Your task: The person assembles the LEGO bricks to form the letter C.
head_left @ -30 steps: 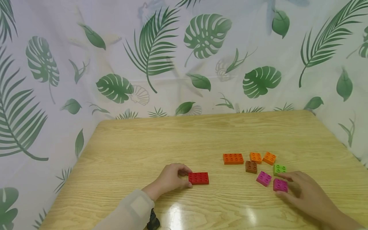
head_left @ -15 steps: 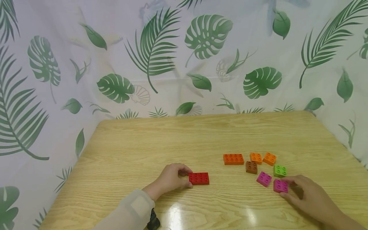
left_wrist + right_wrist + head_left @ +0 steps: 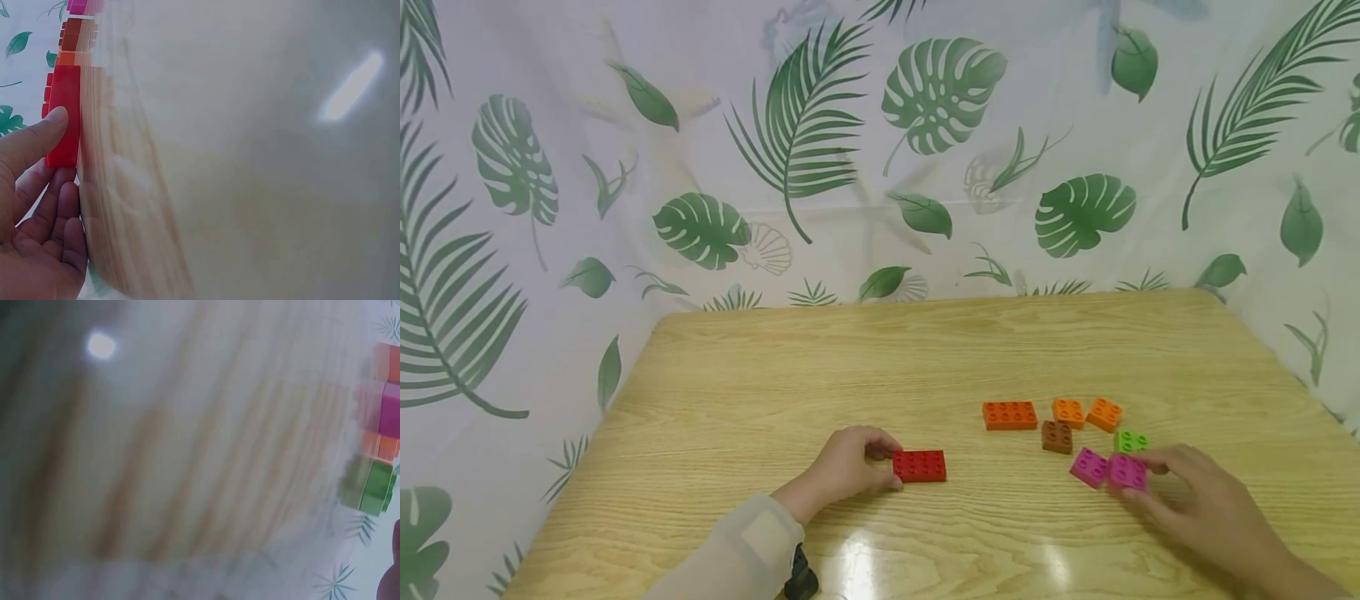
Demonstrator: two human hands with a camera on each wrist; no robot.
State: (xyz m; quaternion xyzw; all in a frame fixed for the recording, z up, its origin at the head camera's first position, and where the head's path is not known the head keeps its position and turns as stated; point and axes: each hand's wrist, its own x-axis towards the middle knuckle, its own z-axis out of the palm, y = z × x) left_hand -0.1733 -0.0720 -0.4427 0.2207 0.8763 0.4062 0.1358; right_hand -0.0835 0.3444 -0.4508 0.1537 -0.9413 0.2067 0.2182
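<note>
In the head view my left hand (image 3: 850, 462) grips the left end of a long red toy building brick (image 3: 919, 467) lying studs up on the table. The left wrist view shows the thumb pressed on the side of that red brick (image 3: 64, 115). At the right, my right hand (image 3: 1206, 508) pinches a square magenta brick (image 3: 1127, 472) between thumb and fingers. A second magenta brick (image 3: 1089, 467) lies right at its left side. Just behind the held one is a lime green brick (image 3: 1131, 442), partly covered. Only a bit of a finger (image 3: 389, 569) shows in the right wrist view.
Behind the magenta bricks lie a brown brick (image 3: 1057, 437), a long orange brick (image 3: 1009, 415) and two small orange bricks, one (image 3: 1067, 412) beside the other (image 3: 1104, 413). The wooden table (image 3: 775, 367) ends at a leaf-patterned cloth (image 3: 842, 167).
My right hand first rests over the magenta and green bricks, draws back a little, then shifts the magenta brick left and up in view toward the other magenta one. The left hand stays put.
</note>
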